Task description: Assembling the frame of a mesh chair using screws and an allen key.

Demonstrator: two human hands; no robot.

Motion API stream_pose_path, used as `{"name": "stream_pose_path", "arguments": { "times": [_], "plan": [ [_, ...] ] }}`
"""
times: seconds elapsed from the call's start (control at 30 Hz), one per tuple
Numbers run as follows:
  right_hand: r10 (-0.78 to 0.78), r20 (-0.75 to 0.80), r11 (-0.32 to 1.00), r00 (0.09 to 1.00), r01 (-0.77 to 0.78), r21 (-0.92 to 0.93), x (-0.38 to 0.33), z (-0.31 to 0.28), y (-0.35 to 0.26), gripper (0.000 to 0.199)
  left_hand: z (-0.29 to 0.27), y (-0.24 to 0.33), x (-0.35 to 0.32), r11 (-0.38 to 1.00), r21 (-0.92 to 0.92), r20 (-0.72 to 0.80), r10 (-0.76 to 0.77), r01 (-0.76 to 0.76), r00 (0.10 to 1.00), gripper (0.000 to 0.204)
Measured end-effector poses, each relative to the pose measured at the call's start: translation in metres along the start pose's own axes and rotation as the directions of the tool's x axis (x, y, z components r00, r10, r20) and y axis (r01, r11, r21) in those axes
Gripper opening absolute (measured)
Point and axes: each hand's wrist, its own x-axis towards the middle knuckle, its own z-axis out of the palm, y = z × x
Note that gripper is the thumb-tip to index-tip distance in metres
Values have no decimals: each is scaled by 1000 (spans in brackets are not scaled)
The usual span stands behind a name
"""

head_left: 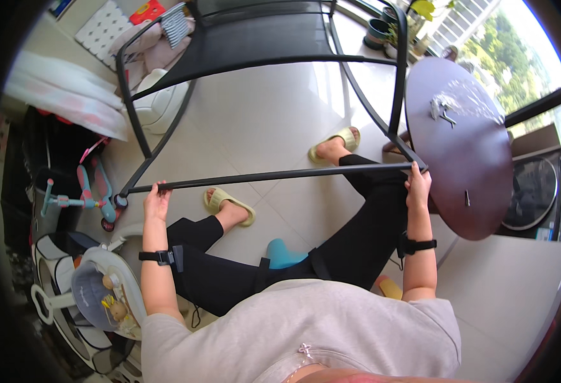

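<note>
A black metal chair frame [398, 96] with a dark mesh seat [261, 39] stands in front of me. Its straight black crossbar [280, 176] spans the near side, between the ends of two curved legs. Near the bar's left end, my left hand [157, 201] is closed on it, fingertips showing over the top. At the right end, by the joint with the leg, my right hand [417, 185] grips the same bar. The undersides of both hands' fingers are partly hidden.
Close on my right is a dark round table [465, 159] with crumpled clear plastic [469, 99] and small metal parts. A toy scooter [89, 191] and a baby seat [105, 290] crowd the left. Plant pots [377, 32] stand by the window. A teal object [285, 254] lies beneath me.
</note>
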Motion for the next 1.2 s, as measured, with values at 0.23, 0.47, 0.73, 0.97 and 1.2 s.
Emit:
{"name": "stream_pose_path", "arguments": {
  "times": [0.23,0.47,0.73,0.97,1.2],
  "plan": [
    [-38,-8,999,999,38,27,8,-4,2,15,-12,21,2,995,71,17,-68,67,998,19],
    [-12,39,1000,999,12,20,-6,0,2,15,-35,33,-19,999,47,-39,6,-5,999,19],
    [25,138,998,990,-16,-69,6,-34,9,14,-17,-8,-58,997,-35,4,-73,73,997,13],
    [290,248,923,925,-338,183,18,-53,20,21,2,-20,-87,970,-134,-136,-219,201,966,11],
    [252,66,950,965,-260,172,-5,-73,10,12,15,-39,-89,989,-97,-184,-130,114,974,11]
  ]
}}
